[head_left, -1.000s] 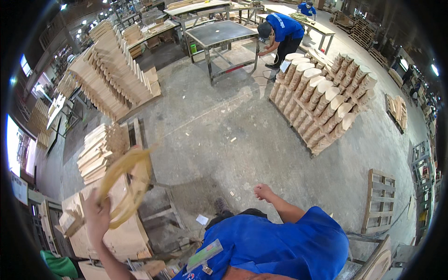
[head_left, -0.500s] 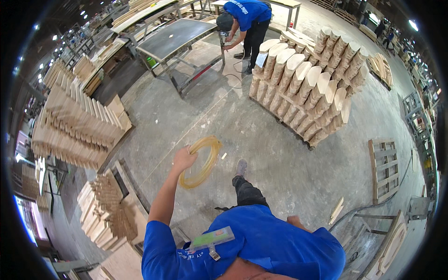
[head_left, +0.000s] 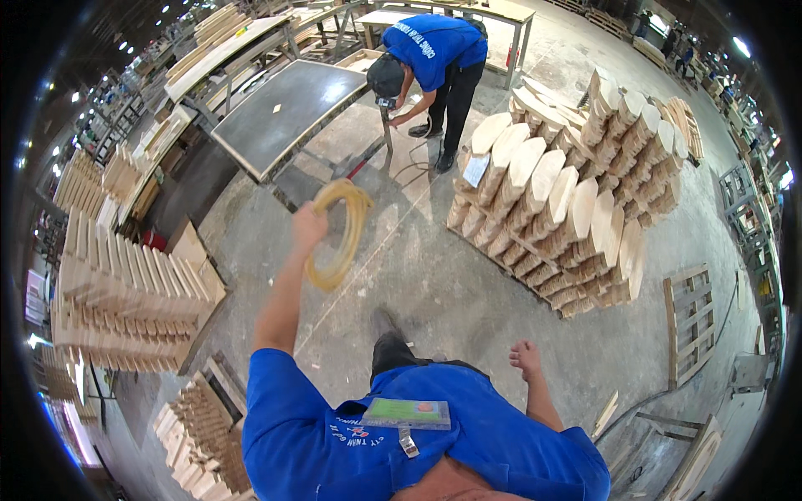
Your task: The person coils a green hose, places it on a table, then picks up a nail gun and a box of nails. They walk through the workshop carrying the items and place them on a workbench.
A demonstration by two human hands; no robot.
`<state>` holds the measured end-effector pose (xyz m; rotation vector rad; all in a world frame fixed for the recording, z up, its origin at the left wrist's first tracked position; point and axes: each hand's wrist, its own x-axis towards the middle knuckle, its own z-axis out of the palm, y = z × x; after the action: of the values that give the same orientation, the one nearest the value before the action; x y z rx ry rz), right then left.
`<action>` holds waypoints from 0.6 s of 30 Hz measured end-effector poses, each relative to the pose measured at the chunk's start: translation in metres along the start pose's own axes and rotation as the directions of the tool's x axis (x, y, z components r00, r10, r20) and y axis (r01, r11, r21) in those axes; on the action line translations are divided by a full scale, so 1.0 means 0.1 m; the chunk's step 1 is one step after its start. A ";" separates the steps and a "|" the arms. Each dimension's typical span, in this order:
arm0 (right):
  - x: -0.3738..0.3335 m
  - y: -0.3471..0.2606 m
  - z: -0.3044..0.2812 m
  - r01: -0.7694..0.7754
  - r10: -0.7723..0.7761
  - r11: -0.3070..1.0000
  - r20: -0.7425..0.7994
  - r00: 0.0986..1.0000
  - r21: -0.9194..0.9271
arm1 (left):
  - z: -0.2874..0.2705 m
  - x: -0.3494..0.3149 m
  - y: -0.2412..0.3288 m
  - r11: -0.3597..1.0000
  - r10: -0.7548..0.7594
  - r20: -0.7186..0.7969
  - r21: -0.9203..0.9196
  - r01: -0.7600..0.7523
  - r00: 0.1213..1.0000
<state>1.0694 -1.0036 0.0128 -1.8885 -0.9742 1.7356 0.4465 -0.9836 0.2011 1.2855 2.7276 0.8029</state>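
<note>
A coil of clear yellowish hose [head_left: 352,231] hangs from my left hand [head_left: 309,227], held out ahead with the fingers wrapped round the loops. The coil stays clear of the floor, in front of the near corner of a dark-topped table [head_left: 288,113]. My right hand [head_left: 525,357] swings free at my right side, fingers curled in and nothing seen in them. Nearest to it is a big stack of shaped wooden pieces [head_left: 535,192], a good way off.
Beyond the table a co-worker [head_left: 434,58] in blue bends over its leg, a thin cable [head_left: 411,171] on the floor beside. Wooden stacks [head_left: 134,292] line the left. A slatted pallet [head_left: 692,321] and a wooden frame [head_left: 693,459] are at right.
I have walked forward, nearer the table and the large stack. The hose coil has swung up and ahead with my left hand. My right hand has come out from beside my body.
</note>
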 end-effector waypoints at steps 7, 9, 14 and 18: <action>0.91 -1.02 0.86 -0.079 0.120 0.975 -0.193 0.974 0.208 | -0.70 2.76 0.18 0.979 0.164 -0.281 0.161 -0.122 0.946; 1.02 -1.16 1.33 -0.110 0.162 0.950 -0.161 0.974 0.293 | -0.73 3.43 0.18 0.972 0.206 -0.353 0.183 -0.148 0.913; 1.03 -1.86 2.55 -0.147 0.147 0.989 -0.039 0.988 0.005 | -0.38 4.96 0.25 0.934 0.334 -0.397 0.263 -0.242 0.855; 1.50 -2.05 3.03 0.015 -0.066 0.911 -0.110 0.992 -0.413 | 0.31 5.86 0.06 0.788 0.421 -0.184 0.559 -0.258 0.888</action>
<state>0.7264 -0.8071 0.0050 -2.1784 -1.4074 1.4503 0.0705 -0.5414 0.2906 1.9607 3.1380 0.2650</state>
